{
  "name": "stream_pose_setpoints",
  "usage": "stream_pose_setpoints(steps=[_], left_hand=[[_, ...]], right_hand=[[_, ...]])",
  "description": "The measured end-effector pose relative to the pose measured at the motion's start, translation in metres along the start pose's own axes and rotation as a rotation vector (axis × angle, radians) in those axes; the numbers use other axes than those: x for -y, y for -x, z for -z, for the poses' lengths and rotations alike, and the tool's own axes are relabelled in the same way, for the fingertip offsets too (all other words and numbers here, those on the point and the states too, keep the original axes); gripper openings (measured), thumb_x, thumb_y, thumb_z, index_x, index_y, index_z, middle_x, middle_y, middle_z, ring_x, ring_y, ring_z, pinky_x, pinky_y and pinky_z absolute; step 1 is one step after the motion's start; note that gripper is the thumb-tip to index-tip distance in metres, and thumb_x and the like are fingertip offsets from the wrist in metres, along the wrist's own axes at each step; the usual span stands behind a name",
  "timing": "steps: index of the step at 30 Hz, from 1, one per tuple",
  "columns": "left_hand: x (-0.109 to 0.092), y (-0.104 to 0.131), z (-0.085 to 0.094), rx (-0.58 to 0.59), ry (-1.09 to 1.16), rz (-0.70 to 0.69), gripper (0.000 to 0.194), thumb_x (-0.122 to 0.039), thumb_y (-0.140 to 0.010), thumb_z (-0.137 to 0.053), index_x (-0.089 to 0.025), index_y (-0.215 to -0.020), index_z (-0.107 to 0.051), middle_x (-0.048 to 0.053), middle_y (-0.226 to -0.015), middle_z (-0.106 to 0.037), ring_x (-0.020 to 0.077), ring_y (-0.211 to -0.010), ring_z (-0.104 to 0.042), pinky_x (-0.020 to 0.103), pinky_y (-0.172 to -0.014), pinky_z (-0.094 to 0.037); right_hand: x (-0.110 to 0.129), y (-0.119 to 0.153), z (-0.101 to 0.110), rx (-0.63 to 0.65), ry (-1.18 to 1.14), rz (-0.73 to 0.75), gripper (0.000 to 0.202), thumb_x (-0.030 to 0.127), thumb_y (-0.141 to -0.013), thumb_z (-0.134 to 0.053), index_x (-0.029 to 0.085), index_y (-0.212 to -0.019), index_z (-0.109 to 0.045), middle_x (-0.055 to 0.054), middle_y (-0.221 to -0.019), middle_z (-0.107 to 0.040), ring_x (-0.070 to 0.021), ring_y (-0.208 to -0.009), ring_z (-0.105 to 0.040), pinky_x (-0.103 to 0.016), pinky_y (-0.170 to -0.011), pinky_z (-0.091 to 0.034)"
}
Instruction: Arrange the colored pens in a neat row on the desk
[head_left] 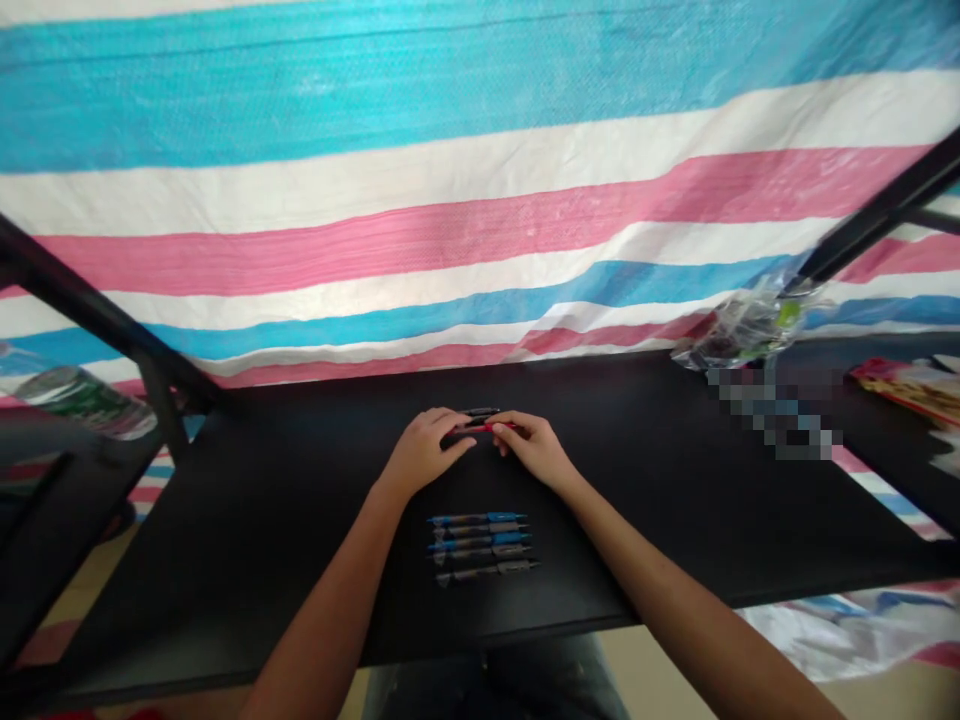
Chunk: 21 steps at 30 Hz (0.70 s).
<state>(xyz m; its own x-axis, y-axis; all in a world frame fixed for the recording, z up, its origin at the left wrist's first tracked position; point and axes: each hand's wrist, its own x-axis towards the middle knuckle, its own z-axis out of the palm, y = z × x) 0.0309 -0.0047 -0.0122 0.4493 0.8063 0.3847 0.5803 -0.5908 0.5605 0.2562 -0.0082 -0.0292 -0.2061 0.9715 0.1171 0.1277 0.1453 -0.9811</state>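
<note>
A red pen (480, 428) lies crosswise between my two hands over the black table. Thumb and fingers of my right hand (531, 447) pinch its right end. At its left end, my left hand (424, 448) rests with the thumb spread away from the fingers; the fingertips reach toward the pens. Just beyond the red pen is a dark pen (480, 411), partly covered by the hands. Closer to me, several blue and dark grey pens (480, 541) lie side by side in a column, roughly parallel to the table's front edge.
The black table (285, 520) has metal frame bars (161, 385) at both sides. Striped plastic sheeting (420, 240) hangs behind it. A clear plastic bag (742, 325) sits at the back right. At far left is a clear container (86, 402); red-and-yellow packaging (911, 390) lies at far right.
</note>
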Motion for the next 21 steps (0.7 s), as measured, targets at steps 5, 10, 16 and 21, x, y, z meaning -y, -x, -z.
stream_pose_setpoints(steps=[5, 10, 16, 21], left_hand=[[-0.011, -0.001, 0.0, 0.17, 0.066, 0.079, 0.024, -0.028, -0.1, -0.055, -0.021, -0.11, -0.076, 0.007, -0.108, -0.079, 0.0225, -0.094, -0.072, 0.034, -0.088, -0.052], [-0.011, -0.003, 0.013, 0.272, 0.153, 0.143, 0.03, -0.033, -0.101, -0.052, -0.019, -0.1, -0.079, 0.005, -0.091, -0.078, 0.02, -0.079, -0.069, 0.03, -0.077, -0.049], [-0.005, -0.001, 0.017, 0.272, 0.174, 0.182, 0.027, -0.033, -0.097, -0.056, -0.017, -0.098, -0.078, 0.003, -0.085, -0.076, 0.0172, -0.073, -0.063, 0.027, -0.071, -0.044], [-0.007, -0.001, 0.019, 0.323, 0.195, 0.196, 0.03, -0.036, -0.097, -0.055, -0.017, -0.098, -0.077, 0.002, -0.078, -0.072, 0.0152, -0.068, -0.058, 0.026, -0.067, -0.042]], right_hand=[[0.002, 0.001, -0.006, 0.039, 0.027, -0.013, 0.036, 0.053, -0.09, -0.065, 0.018, -0.088, -0.074, 0.002, -0.057, -0.059, -0.0129, -0.049, -0.051, -0.026, -0.049, -0.041], [0.005, 0.004, -0.009, 0.062, 0.038, 0.112, 0.025, 0.043, -0.089, -0.068, 0.021, -0.098, -0.075, -0.005, -0.089, -0.074, -0.0192, -0.078, -0.067, -0.033, -0.072, -0.055], [0.006, 0.006, -0.01, 0.098, -0.012, 0.067, 0.032, 0.044, -0.088, -0.069, 0.021, -0.111, -0.069, -0.004, -0.087, -0.073, -0.0163, -0.07, -0.067, -0.03, -0.069, -0.056], [0.002, 0.005, -0.008, 0.124, 0.124, 0.062, 0.025, 0.042, -0.094, -0.062, 0.019, -0.092, -0.072, -0.002, -0.073, -0.069, -0.0158, -0.062, -0.061, -0.03, -0.063, -0.052]])
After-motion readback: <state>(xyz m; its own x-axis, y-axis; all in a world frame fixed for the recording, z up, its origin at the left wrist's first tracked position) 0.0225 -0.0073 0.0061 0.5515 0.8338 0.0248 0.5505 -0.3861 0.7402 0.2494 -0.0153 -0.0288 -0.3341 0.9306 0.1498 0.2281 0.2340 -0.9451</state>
